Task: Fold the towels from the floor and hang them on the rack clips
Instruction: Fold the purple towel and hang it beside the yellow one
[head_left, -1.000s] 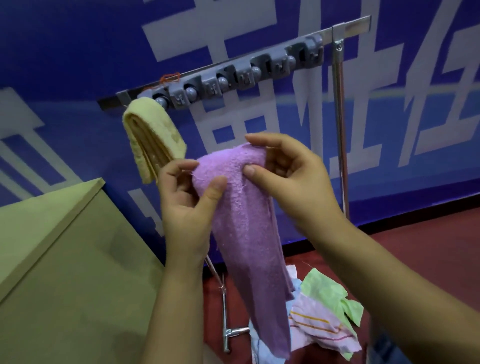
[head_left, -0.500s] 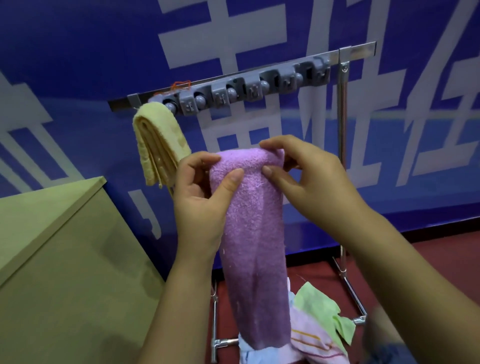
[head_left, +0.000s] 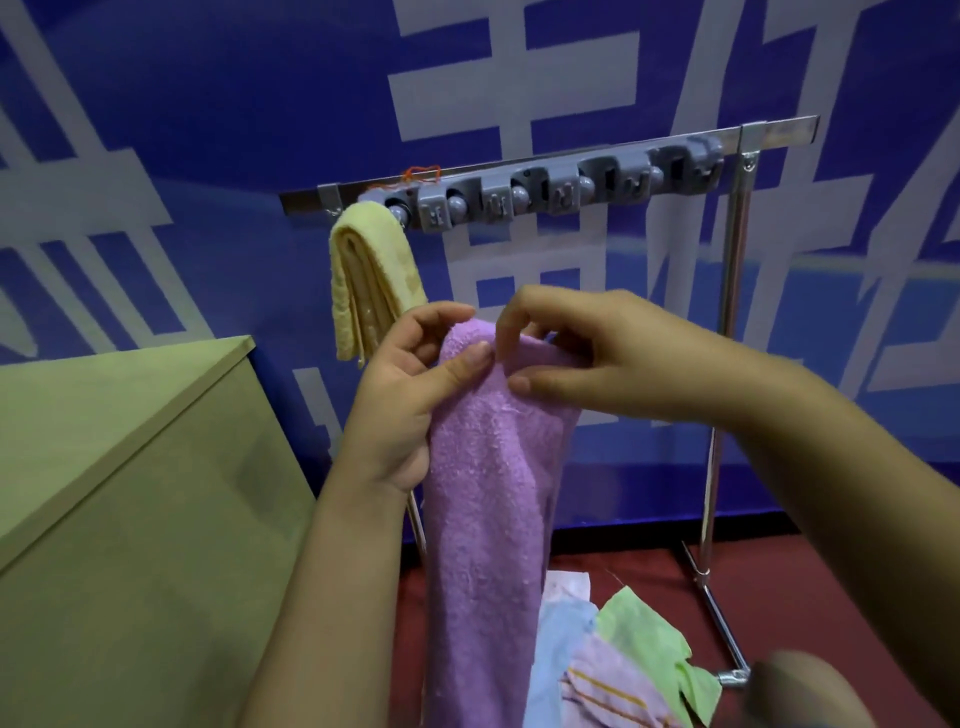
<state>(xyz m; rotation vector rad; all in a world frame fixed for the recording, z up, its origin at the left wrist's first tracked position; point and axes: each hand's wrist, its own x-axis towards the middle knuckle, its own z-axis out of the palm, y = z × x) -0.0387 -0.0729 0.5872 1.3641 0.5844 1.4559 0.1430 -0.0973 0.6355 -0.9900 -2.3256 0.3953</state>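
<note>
**Two hands pinch the purple towel, ready for a clip**

The left hand (head_left: 410, 400) holds the top of the purple towel (head_left: 488, 509), with its thumb pressed on the front and its fingers curled behind. The right hand (head_left: 587, 358) pinches the same folded top from the other side, thumb in front and fingers over the fold. The towel hangs down long and narrow from both hands, in front of the rack (head_left: 727, 332) and below its top bar.

Up on the top bar sits a row of grey clips (head_left: 550, 195). The yellow towel (head_left: 371, 280) already hangs folded from the clip at the left end of the bar. The clips next to it look free.

I think the step now is to lift the purple towel to the next free clip, the one just right of the yellow towel. To do it well, keep the fold tight and neat at the top so it stays thin. Push that folded top straight up into the clip until it grabs. Let go only when the clip holds it.

If the fold opens, the towel may be too fat for the clip or may slip out.

More small cloths (head_left: 623, 670) lie in a pile on the red floor (head_left: 810, 582), near the rack's foot.
</note>
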